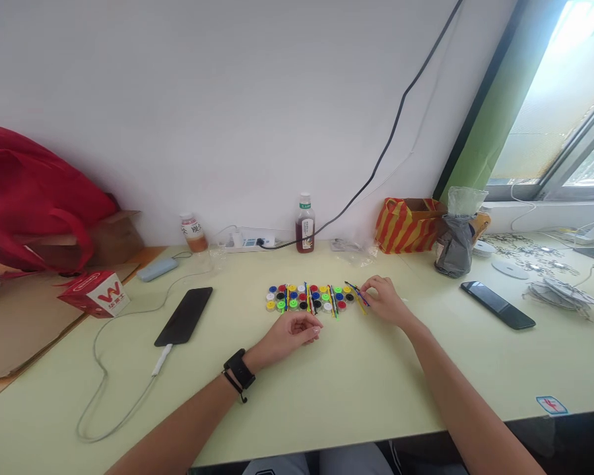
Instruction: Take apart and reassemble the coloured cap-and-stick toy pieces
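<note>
Small round pots with coloured lids (297, 297) in blue, red, white, yellow, green and black stand in rows on the table. Thin coloured sticks (332, 300) lie in bundles across these rows. At the right end, my right hand (383, 300) has its thumb and fingers closed on more thin coloured sticks (360, 295), blue and yellow among them; its fingertips partly hide them. Just in front of the pots rests my left hand (291, 338), loosely curled, with a gap between thumb and fingers and nothing visible in it.
A black phone (184, 316) on a cable lies left, another phone (497, 305) right. Behind the pots stand a dark bottle (305, 227) and a power strip (250, 240). A red box (95, 294) sits left; a striped bag (406, 225) and a grey wrapped bundle (453, 247) stand right.
</note>
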A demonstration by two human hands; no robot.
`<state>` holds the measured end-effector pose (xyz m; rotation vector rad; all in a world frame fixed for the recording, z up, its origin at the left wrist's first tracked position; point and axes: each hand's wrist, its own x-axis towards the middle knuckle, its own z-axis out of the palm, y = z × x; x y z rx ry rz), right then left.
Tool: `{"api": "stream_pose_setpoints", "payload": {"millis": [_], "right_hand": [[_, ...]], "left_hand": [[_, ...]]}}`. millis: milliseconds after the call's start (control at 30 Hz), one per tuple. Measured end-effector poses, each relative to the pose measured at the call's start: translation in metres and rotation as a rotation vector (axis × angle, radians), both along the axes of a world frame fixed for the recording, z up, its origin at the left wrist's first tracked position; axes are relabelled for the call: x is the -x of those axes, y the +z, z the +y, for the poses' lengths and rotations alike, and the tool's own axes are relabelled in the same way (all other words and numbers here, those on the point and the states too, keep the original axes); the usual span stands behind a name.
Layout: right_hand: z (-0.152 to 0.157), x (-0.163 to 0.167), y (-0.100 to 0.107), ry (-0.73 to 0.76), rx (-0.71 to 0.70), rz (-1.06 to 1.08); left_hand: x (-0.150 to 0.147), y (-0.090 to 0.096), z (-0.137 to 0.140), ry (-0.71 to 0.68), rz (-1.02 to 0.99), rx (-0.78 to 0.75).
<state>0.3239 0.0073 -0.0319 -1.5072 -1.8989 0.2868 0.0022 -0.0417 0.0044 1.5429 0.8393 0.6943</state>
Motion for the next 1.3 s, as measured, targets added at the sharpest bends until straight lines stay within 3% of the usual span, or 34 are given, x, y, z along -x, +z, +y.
{"api": "stream_pose_setpoints", "payload": {"millis": [433, 733, 933, 1133, 1300], "right_hand": [[-0.010, -0.006, 0.013, -0.056, 0.228, 0.265], [-0.014, -0.015, 0.016, 0.013, 0.211, 0.188], [-0.011, -0.019, 0.014, 0.038, 0.118, 0.043], [-0.018, -0.018, 0.018, 0.076, 0.183, -0.020], [-0.020, -0.014, 0.018, 0.015, 0.186, -0.038]], "left_hand": [[0.000, -0.001, 0.000, -0.005, 0.001, 0.009], [0.001, 0.000, 0.001, -0.020, 0.023, 0.015], [0.001, -0.001, 0.001, -0.019, 0.035, 0.008], [0.001, 0.001, 0.001, -0.019, 0.036, 0.023], [0.000, 0.000, 0.001, -0.015, 0.038, 0.022]]}}
